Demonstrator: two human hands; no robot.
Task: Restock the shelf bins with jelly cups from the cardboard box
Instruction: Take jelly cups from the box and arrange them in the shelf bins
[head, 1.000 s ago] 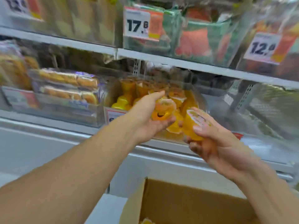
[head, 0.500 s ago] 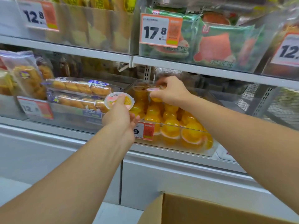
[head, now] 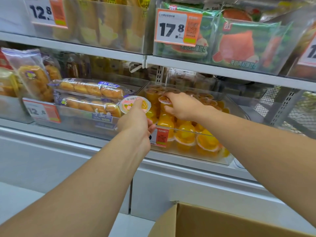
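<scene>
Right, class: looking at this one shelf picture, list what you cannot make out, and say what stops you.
Head view only:
- Cardboard box: its inside is cut off by the bottom edge, so any cups left are unseen.
- Price tag on the jelly cup bin: its number is hidden by the left hand.
- Jelly cup under the right hand: mostly covered by fingers.
- Right-hand price tag: cut off by the right edge.

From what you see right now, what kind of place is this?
Most likely a shop's snack aisle: price tags on shelves, packaged bread in clear bins, and a bin of jelly cups being restocked.
</scene>
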